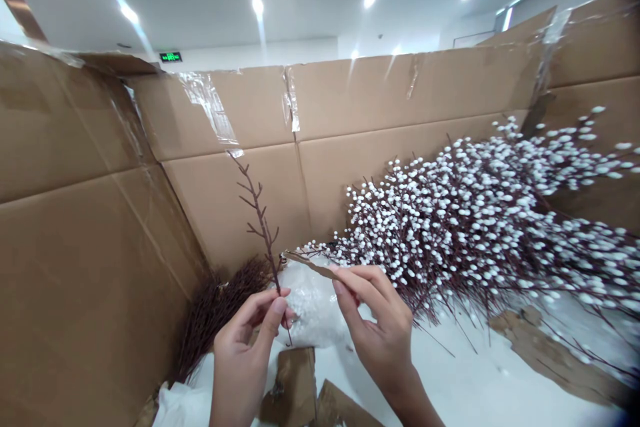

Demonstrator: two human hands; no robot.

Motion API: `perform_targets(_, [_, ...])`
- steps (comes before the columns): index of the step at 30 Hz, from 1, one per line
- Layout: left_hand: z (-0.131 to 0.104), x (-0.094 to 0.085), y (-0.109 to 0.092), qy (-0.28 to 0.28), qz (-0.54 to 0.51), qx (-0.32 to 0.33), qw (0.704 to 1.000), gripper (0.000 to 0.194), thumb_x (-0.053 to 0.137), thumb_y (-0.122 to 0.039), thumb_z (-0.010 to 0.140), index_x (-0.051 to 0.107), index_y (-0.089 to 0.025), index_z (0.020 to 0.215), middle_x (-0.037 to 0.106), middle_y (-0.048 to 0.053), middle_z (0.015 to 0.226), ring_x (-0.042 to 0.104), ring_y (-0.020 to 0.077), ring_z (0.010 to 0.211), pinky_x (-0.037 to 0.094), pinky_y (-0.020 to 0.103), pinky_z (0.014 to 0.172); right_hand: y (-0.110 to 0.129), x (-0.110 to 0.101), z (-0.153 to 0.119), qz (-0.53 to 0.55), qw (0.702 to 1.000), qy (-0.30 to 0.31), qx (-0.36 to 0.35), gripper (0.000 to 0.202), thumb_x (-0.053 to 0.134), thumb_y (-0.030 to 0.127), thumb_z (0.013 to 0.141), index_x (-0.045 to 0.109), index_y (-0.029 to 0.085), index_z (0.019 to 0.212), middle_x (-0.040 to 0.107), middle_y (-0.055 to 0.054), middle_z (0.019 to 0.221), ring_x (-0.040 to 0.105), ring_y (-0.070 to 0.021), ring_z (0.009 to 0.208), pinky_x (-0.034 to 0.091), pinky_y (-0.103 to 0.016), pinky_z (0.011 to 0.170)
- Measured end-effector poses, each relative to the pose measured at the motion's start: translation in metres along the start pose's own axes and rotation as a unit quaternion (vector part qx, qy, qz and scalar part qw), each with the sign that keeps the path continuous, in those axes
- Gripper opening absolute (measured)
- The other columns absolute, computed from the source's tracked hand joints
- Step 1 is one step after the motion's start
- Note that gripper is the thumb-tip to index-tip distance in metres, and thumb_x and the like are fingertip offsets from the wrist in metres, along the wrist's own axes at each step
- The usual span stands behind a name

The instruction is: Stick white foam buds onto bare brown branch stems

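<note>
A thin brown branch with short bare side twigs stands nearly upright, its stem pinched between the thumb and fingers of my left hand. My right hand pinches the right end of a narrow torn cardboard strip. The strip's left tip is close beside the branch; whether they touch is unclear. Behind and between my hands lies a clear plastic bag of small white pieces.
Many branches with white buds are heaped at the right. Bare brown branches lie at the left. Tall cardboard walls enclose the area. Cardboard pieces lie in front and at the lower right on a white surface.
</note>
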State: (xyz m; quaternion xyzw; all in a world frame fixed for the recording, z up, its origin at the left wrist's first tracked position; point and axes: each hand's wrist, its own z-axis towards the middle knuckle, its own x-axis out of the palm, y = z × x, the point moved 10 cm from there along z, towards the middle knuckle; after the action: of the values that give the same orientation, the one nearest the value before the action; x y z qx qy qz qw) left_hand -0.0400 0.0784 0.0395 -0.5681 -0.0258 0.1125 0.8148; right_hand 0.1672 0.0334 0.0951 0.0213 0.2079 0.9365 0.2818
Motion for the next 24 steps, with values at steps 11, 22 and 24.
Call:
perform_targets(11, [0.0008, 0.0011, 0.0024, 0.002, -0.007, -0.007, 1.0, 0.034, 0.071, -0.044, 0.081, 0.073, -0.015, 0.097, 0.071, 0.004, 0.073, 0.065, 0.0138, 0.067, 0.055, 0.02, 0.065, -0.0025, 0.0027, -0.0022, 0.002, 1.0, 0.006, -0.001, 0.033, 0.06, 0.001, 0.086, 0.068, 0.02, 0.112, 0.062, -0.006, 0.093, 0.06, -0.0138, 0.082, 0.054, -0.027, 0.068])
perform_targets(22, [0.0016, 0.0014, -0.0001, 0.0, -0.006, 0.003, 1.0, 0.035, 0.072, -0.045, 0.079, 0.075, -0.014, 0.094, 0.071, 0.005, 0.071, 0.065, 0.0156, 0.066, 0.056, 0.022, 0.064, -0.0044, 0.0016, -0.0026, -0.007, 1.0, 0.011, 0.006, 0.033, 0.06, 0.004, 0.087, 0.068, 0.022, 0.113, 0.064, -0.006, 0.094, 0.06, -0.0148, 0.082, 0.054, -0.029, 0.07])
perform_targets(24, [0.0022, 0.0016, 0.0, -0.001, -0.008, 0.004, 1.0, 0.035, 0.072, -0.045, 0.079, 0.075, -0.014, 0.094, 0.071, 0.005, 0.071, 0.065, 0.0158, 0.065, 0.056, 0.023, 0.063, -0.0053, 0.0023, -0.0029, -0.007, 1.0, 0.011, 0.008, 0.033, 0.059, 0.004, 0.088, 0.068, 0.023, 0.114, 0.064, -0.006, 0.094, 0.061, -0.0151, 0.082, 0.054, -0.029, 0.07])
